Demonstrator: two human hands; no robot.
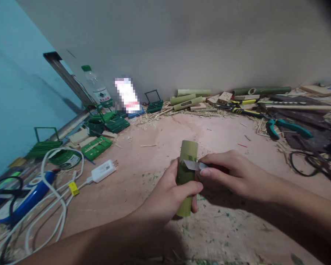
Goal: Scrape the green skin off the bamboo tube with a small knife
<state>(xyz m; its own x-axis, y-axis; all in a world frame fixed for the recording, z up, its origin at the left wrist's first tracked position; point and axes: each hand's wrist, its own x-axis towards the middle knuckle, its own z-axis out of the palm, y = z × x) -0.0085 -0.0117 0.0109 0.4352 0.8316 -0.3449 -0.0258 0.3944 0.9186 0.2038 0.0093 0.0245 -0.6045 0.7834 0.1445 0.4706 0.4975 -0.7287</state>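
A green bamboo tube [189, 151] stands out from the worktop [154, 154] near the middle, its long side running away from me. My left hand [172, 191] is wrapped round its lower half, thumb across the front. My right hand [234, 175] is closed on a utility knife [192, 165], whose wide blade points left and lies against the upper part of the tube. Most of the knife's handle is hidden in my fingers. A darker green patch shows on the tube around the blade.
At left are a white charger [103, 171] with cable, a blue tube [24, 202] and green trays [96, 148]. A bottle [99, 88] and lit phone [128, 95] stand behind. Cut bamboo [186, 101], pliers [289, 127] and black scissors [303, 163] lie back and right.
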